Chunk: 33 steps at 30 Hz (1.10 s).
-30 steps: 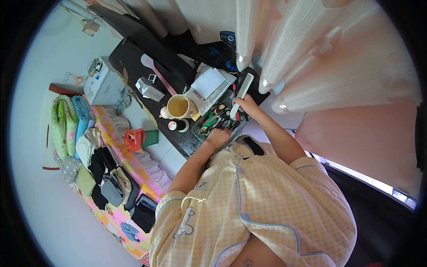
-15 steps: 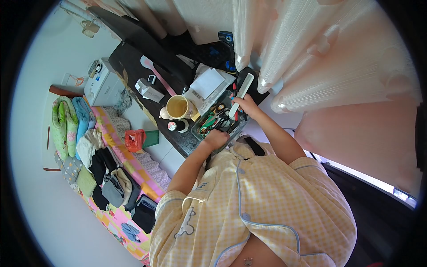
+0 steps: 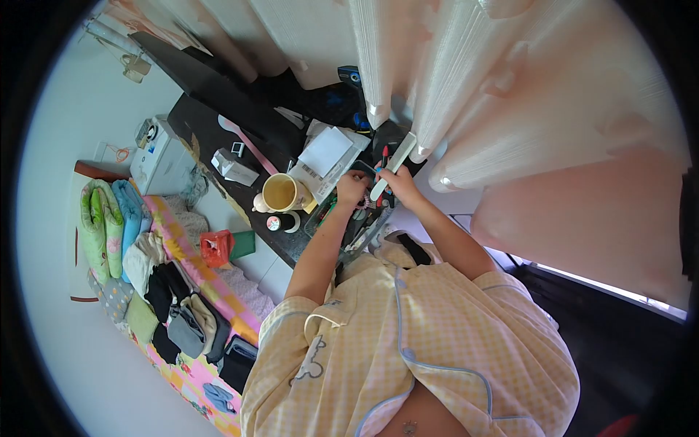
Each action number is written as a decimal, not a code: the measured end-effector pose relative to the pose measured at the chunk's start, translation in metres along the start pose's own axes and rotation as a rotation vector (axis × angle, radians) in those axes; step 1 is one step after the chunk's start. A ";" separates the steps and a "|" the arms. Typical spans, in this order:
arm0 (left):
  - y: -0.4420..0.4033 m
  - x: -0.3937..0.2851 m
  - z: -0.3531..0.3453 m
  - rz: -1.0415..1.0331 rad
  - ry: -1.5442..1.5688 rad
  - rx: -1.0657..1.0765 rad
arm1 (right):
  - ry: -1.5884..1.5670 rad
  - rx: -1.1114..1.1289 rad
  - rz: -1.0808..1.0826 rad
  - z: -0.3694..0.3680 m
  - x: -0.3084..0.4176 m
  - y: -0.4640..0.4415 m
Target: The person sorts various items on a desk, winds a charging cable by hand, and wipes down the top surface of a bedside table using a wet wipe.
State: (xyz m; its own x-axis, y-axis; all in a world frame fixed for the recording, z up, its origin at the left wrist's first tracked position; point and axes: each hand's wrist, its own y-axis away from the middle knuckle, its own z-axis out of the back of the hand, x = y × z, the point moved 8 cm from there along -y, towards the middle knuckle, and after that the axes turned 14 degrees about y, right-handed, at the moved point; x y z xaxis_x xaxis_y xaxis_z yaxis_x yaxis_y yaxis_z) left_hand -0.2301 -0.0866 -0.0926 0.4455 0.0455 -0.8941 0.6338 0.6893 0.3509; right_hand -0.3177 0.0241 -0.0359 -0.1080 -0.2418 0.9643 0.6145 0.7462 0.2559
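My right hand (image 3: 397, 183) is closed around a long, flat white bar (image 3: 400, 154), which slants up to the right above a clear plastic box (image 3: 368, 237). A red and black pen-like stick (image 3: 385, 154) stands by its fingertips; I cannot tell whether it is held too. Reaching down into the box's far part, my left hand (image 3: 351, 189) has its fingers mostly hidden among small things. A pink coiled hair tie (image 3: 364, 202) shows beside it. Several dark and coloured small items fill the box.
Left of the box are a yellowish mug (image 3: 284, 193), a dark bottle with a round printed lid (image 3: 282, 222), a white carton (image 3: 234, 167) and a pink long-handled thing (image 3: 251, 142). White papers (image 3: 326, 154) lie behind. A monitor (image 3: 218, 95) and curtain (image 3: 437, 73) border the desk.
My left hand has moved from the box's near left edge to its far part, close to my right hand. The white bar stays in my right hand. The view has shifted slightly.
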 end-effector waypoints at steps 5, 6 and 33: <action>0.034 -0.022 0.009 -0.223 -0.216 0.107 | 0.010 -0.027 0.032 0.002 -0.003 0.001; 0.046 -0.017 0.006 -0.149 -0.349 0.217 | 0.007 -0.023 0.032 0.001 -0.004 0.000; 0.135 0.024 0.105 0.079 -0.446 0.214 | 1.713 1.010 0.987 -0.136 -0.045 0.059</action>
State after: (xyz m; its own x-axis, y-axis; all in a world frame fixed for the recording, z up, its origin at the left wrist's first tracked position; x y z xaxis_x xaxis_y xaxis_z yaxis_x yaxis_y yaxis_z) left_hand -0.0674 -0.0683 -0.0370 0.6949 -0.2542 -0.6727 0.6818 0.5303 0.5039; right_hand -0.1702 -0.0057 -0.0732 0.8202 0.5702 -0.0476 -0.5201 0.7776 0.3534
